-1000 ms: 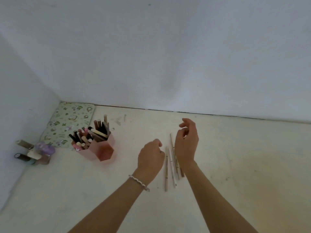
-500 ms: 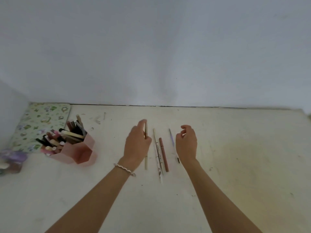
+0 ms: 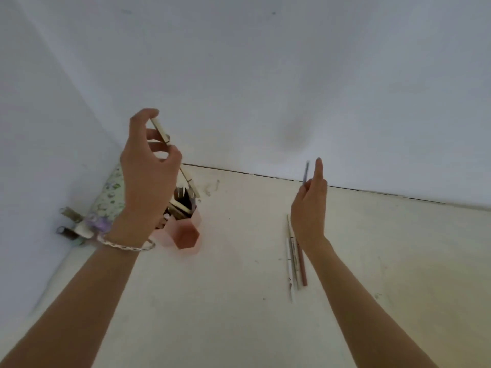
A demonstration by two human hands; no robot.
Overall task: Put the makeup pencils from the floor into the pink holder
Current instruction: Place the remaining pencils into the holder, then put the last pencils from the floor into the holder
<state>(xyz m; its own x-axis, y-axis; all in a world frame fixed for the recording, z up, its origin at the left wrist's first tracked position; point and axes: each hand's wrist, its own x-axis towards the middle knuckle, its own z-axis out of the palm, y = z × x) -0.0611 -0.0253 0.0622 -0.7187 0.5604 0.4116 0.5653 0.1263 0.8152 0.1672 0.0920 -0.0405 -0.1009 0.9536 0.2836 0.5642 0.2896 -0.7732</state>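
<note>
Hands raised above floor (image 3: 239, 301): left hand (image 3: 148, 179) pinches cream pencil (image 3: 186, 176) over pink holder (image 3: 186, 233); right hand (image 3: 309, 208) grips thin purple pencil (image 3: 306, 172) upright.

The left hand (image 3: 148, 168) pinches a cream pencil (image 3: 175, 158), slanted, its lower tip just above the pink holder (image 3: 186, 232), which is crowded with pencils. To the right of the holder, the right hand (image 3: 309, 208) grips a thin bluish pencil (image 3: 306, 172) upright, above 3 pencils (image 3: 295, 258) lying together on the floor (image 3: 239, 301).
</note>
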